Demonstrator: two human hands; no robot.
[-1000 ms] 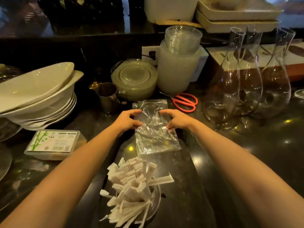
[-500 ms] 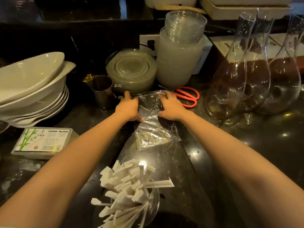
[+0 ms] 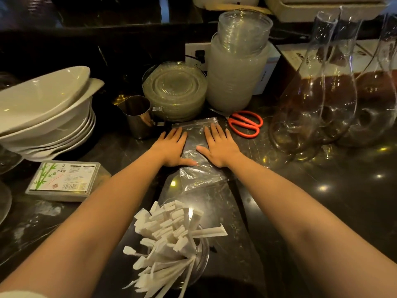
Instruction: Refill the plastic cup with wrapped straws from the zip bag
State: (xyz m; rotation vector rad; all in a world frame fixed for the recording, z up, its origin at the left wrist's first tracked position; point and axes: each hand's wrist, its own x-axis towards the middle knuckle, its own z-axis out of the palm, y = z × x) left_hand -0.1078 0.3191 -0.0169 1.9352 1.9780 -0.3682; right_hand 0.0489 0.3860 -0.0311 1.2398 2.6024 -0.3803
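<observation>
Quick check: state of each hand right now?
Left hand: open, flat, palm pressing the zip bag, grasping nothing.
Right hand: open, flat on the same bag.

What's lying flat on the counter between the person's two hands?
In the head view, the clear zip bag, apparently empty, lies between the left hand and the right hand. Both palms press flat on its edges.

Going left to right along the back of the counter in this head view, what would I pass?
Stacked white bowls → metal jug → glass plates → stack of plastic lids → red scissors → glass decanters.
</observation>
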